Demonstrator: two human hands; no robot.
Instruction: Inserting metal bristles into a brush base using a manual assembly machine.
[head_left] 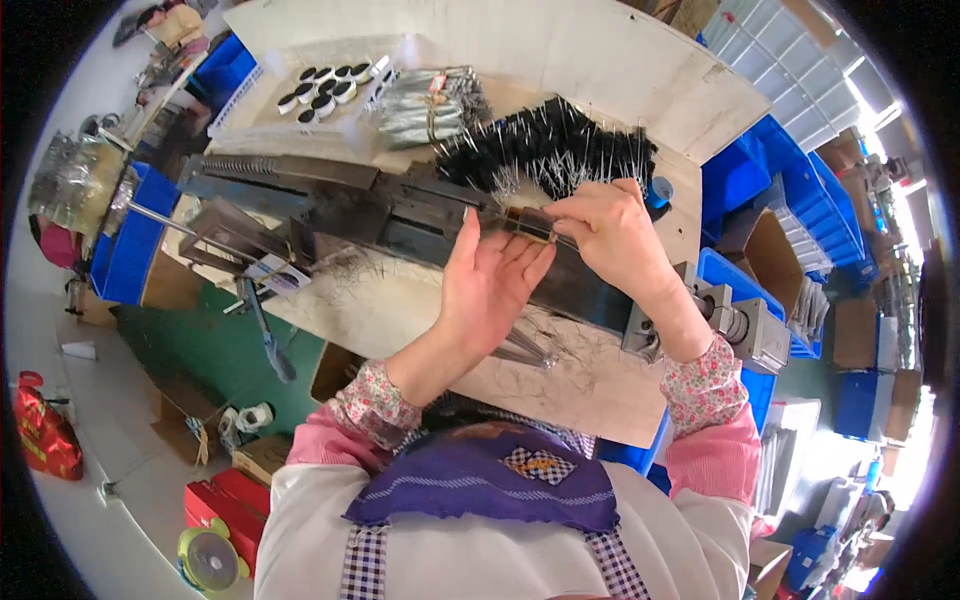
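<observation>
Over a long dark metal machine bed (pixel 410 220), both hands meet at a small dark block-like piece with a yellowish, brassy edge (pixel 530 226). My right hand (pixel 607 232) pinches at the right end of this piece with thumb and fingers; its exact kind is unclear. Palm up, my left hand (pixel 495 270) lies open, thumb apart and fingers stretched along the near side of the piece. Whether the left fingertips bear its weight cannot be made out. Just beyond the hands lies a heap of black-bristled brushes with thin wire stems (pixel 560 145).
Behind the bed stand a clear plastic crate (pixel 240 125) of white, black-topped round parts and a bundle of silvery wires (pixel 425 110). A metal cylinder fitting (pixel 740 325) sits at the bed's right end. Wire scraps litter the wooden tabletop (pixel 590 385). Blue bins (pixel 740 180) stand right.
</observation>
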